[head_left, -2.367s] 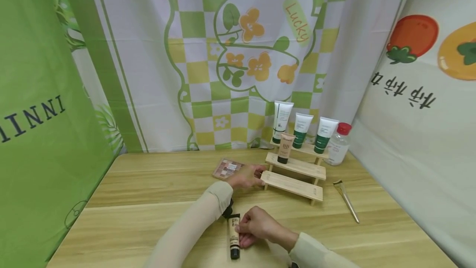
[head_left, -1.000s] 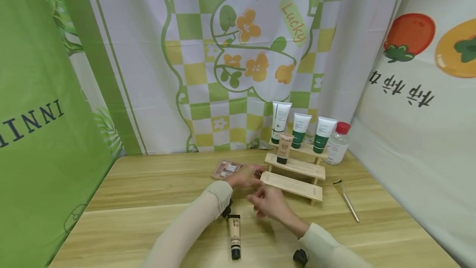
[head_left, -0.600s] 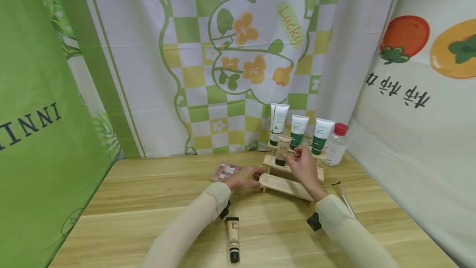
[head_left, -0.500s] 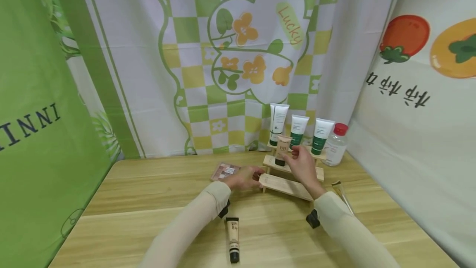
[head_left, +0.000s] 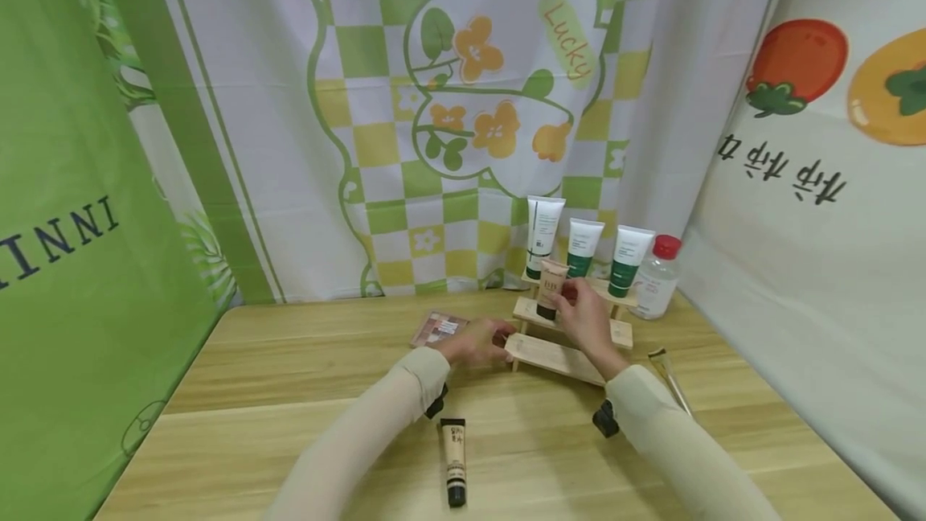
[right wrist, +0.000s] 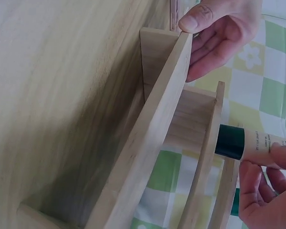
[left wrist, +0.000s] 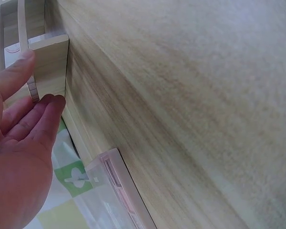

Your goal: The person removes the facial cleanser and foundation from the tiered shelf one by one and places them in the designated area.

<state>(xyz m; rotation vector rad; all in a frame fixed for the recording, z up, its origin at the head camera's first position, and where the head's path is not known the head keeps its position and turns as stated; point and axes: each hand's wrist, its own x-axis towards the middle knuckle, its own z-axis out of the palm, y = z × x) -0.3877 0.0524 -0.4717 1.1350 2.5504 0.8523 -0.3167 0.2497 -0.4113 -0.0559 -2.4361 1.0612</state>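
My right hand (head_left: 584,318) pinches a small beige BB cream tube (head_left: 550,284) between thumb and fingers. In the right wrist view the tube (right wrist: 257,145) stands with its dark cap on the middle step of a wooden tiered display rack (head_left: 553,356). My left hand (head_left: 477,342) grips the left end of the rack's lowest step, its thumb (right wrist: 200,16) on the front edge and fingers behind. The left wrist view shows this hand (left wrist: 24,143) at the end of the rack (left wrist: 50,62). A second beige tube (head_left: 454,461) with black ends lies on the table before me.
Several white-and-green tubes (head_left: 631,260) stand on the top step. A clear bottle (head_left: 657,284) with a red cap is behind the rack's right end. An eyeshadow palette (head_left: 437,328) lies left of the rack. A brush (head_left: 671,380) lies to the right, partly behind my sleeve.
My right hand let go of the tube lying on the table, moved up and right to the rack, and took hold of the BB cream tube. My left hand stayed at the rack.
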